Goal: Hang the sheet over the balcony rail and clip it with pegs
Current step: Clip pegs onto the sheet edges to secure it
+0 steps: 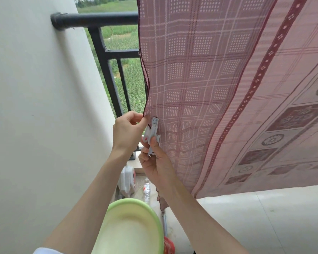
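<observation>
Head view. The sheet (218, 85), pink with maroon checks, already hangs over the balcony rail (99, 18) and drapes down well below it; its left hem falls just right of the rail's upright post. Your left hand (127, 132) pinches that hem low on the sheet, thumb and forefinger closed on the edge. Your right hand (154, 162), just below and right of the left, holds a white peg (151, 132) by its handle end, with its mouth reaching up to the hem beside your left fingertips. Whether the mouth has closed on the cloth cannot be told from here; it appears to be at the edge, not yet clearly seated.

Risks, as judged from this position:
- The peg may bite only the outermost hem and slip off, because the cloth is thin and the edge is narrow.
- If you release the pinch before the peg closes, the hem will probably swing away from the mouth.
- A peg set this far below the rail clamps cloth alone, so wind could still lift the sheet off the rail.
- A fumbled peg could drop through the bars.

Containers: a green basin (136, 226) sits below the sheet, directly under your forearms; its visible interior shows nothing in it. A plastic bottle (146, 189) lies on the floor between basin and sheet; contents unclear.
</observation>
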Demonstrator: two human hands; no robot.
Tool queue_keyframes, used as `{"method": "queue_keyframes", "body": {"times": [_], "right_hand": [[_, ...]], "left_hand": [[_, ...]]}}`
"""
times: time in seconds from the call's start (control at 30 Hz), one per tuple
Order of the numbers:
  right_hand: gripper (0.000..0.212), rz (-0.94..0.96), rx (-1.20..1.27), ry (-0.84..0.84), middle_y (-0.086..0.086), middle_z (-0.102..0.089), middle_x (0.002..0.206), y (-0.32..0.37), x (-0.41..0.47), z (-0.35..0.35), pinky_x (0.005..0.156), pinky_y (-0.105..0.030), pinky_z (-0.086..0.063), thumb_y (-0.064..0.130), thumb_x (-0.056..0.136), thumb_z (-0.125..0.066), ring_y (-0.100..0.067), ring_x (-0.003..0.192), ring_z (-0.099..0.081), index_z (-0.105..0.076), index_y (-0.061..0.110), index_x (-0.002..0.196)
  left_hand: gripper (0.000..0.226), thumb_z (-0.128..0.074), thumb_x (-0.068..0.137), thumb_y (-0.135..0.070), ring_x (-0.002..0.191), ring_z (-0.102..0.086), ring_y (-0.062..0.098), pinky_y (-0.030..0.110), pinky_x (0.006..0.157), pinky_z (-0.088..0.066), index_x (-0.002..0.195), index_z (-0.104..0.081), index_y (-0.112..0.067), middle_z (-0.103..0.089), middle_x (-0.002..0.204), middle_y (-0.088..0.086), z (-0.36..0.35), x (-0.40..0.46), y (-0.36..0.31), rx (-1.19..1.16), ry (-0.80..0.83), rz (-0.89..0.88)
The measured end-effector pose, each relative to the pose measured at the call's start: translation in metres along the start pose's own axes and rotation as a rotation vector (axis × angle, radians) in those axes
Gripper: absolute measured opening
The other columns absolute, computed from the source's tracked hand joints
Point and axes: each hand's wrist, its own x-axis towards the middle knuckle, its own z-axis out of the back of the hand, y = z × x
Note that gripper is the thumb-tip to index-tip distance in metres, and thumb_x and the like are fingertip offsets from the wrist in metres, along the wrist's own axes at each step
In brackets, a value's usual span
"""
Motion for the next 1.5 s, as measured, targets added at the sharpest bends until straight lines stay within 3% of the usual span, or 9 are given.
{"method": "queue_keyframes", "body": {"times": [0.17, 0.37, 0.53, 0.7, 0.87, 0.97, 1.17, 1.33, 1.5], "right_hand": [[0.031, -0.060, -0.228, -0.012, -0.008, -0.072, 0.094, 0.011, -0.001, 0.021, 0.046, -0.013, -0.037, 0.032, 0.073, -0.060, -0.003, 0.043, -0.042, -0.058, 0.012, 0.096], [0.015, -0.104, -0.521, -0.217, 0.000, -0.051, 0.061, 0.012, -0.009, 0.104, 0.045, -0.019, -0.033, 0.023, 0.083, -0.063, -0.008, 0.045, -0.038, -0.056, 0.012, 0.077], [0.037, -0.183, -1.110, -0.436, 0.008, -0.041, 0.032, 0.004, -0.003, 0.148, 0.037, -0.015, -0.029, 0.009, 0.088, -0.058, -0.003, 0.028, -0.035, -0.042, 0.015, 0.054], [0.008, -0.157, -1.558, -0.395, 0.006, -0.053, 0.061, -0.011, 0.042, 0.180, 0.044, -0.013, -0.034, 0.016, 0.086, -0.059, -0.003, 0.050, -0.048, -0.057, 0.011, 0.081], [0.009, -0.221, -1.416, -0.431, 0.008, -0.053, 0.056, -0.022, 0.053, 0.205, 0.038, -0.012, -0.034, 0.005, 0.085, -0.057, 0.004, 0.032, -0.046, -0.053, 0.012, 0.085], [0.017, -0.325, -1.332, -0.472, 0.002, -0.051, 0.059, -0.023, 0.050, 0.225, 0.049, -0.021, -0.032, 0.000, 0.084, -0.052, -0.007, 0.047, -0.046, -0.047, 0.015, 0.079], [0.019, -0.401, -1.081, -0.506, -0.004, -0.054, 0.065, -0.025, 0.047, 0.238, 0.052, -0.023, -0.034, -0.005, 0.085, -0.049, -0.014, 0.061, -0.046, -0.053, 0.012, 0.077], [0.014, -0.473, -1.273, -0.504, -0.006, -0.060, 0.081, -0.023, 0.041, 0.246, 0.046, -0.022, -0.036, 0.015, 0.089, -0.057, -0.013, 0.055, -0.051, -0.054, 0.010, 0.102], [0.012, -0.493, -1.379, -0.540, -0.006, -0.064, 0.081, -0.015, 0.041, 0.262, 0.041, -0.020, -0.032, 0.022, 0.088, -0.060, -0.011, 0.043, -0.043, -0.056, 0.012, 0.084]], "left_hand": [[0.009, -0.065, 0.083, -0.031, 0.071, -0.051, -0.005, 0.010, 0.066, -0.041, 0.076, -0.064, -0.024, -0.060, 0.089, -0.003, 0.001, -0.005, 0.015, -0.123, 0.082, -0.001], [0.024, -0.044, 0.094, -0.012, 0.086, -0.058, 0.011, 0.027, 0.075, -0.045, 0.095, -0.061, -0.030, -0.064, 0.095, -0.006, -0.009, -0.026, 0.110, -0.188, 0.220, 0.195], [0.028, -0.046, 0.092, -0.006, 0.097, -0.054, 0.010, 0.027, 0.089, -0.044, 0.115, -0.057, -0.018, -0.062, 0.111, 0.004, -0.039, -0.057, 0.198, -0.015, 0.420, 0.352], [0.035, -0.050, 0.091, -0.010, 0.104, -0.055, 0.013, 0.029, 0.094, -0.044, 0.125, -0.052, -0.018, -0.060, 0.118, 0.004, -0.066, -0.059, 0.245, 0.043, 0.439, 0.335], [0.046, -0.061, 0.085, -0.012, 0.106, -0.050, 0.004, 0.011, 0.085, -0.038, 0.128, -0.049, -0.022, -0.056, 0.118, -0.007, -0.091, -0.058, 0.262, -0.012, 0.509, 0.295], [0.041, -0.067, 0.081, -0.016, 0.096, -0.051, -0.005, -0.002, 0.076, -0.035, 0.120, -0.056, -0.020, -0.057, 0.107, -0.016, -0.100, -0.063, 0.264, -0.051, 0.416, 0.229], [0.028, -0.067, 0.079, -0.010, 0.093, -0.058, 0.010, 0.005, 0.076, -0.037, 0.106, -0.064, -0.014, -0.067, 0.099, -0.001, -0.114, -0.066, 0.275, 0.005, 0.367, 0.231], [0.014, -0.063, 0.075, -0.004, 0.089, -0.058, 0.024, 0.035, 0.079, -0.045, 0.086, -0.059, -0.011, -0.064, 0.089, 0.006, -0.129, -0.072, 0.296, 0.152, 0.404, 0.245], [0.017, -0.062, 0.075, 0.004, 0.081, -0.056, 0.016, 0.018, 0.075, -0.039, 0.088, -0.064, -0.007, -0.060, 0.085, 0.000, -0.142, -0.079, 0.312, 0.154, 0.319, 0.256]]}}
